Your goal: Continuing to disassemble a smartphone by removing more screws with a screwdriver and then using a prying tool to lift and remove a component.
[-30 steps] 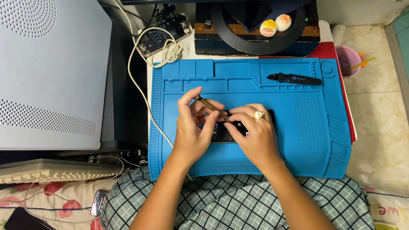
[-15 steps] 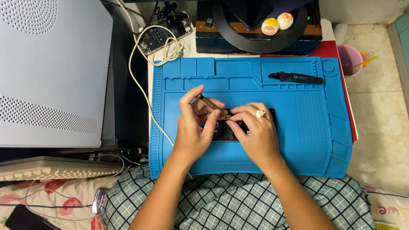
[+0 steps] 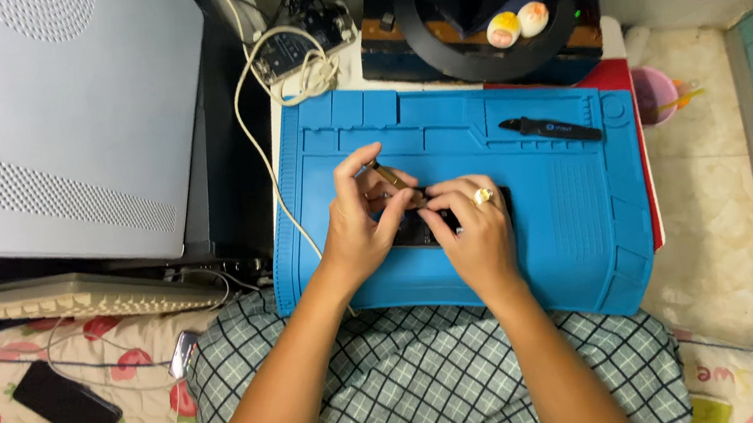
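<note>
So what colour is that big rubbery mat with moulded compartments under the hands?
Bright blue: the moulded work mat, clearest in the head view.

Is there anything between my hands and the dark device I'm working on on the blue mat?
Nothing visible. Both the left hand and the right hand already rest on the dark device on the blue mat, and the left holds a slim brown tool over it.

Two hands, one blue mat, two egg-shaped toys, one keyboard
</note>
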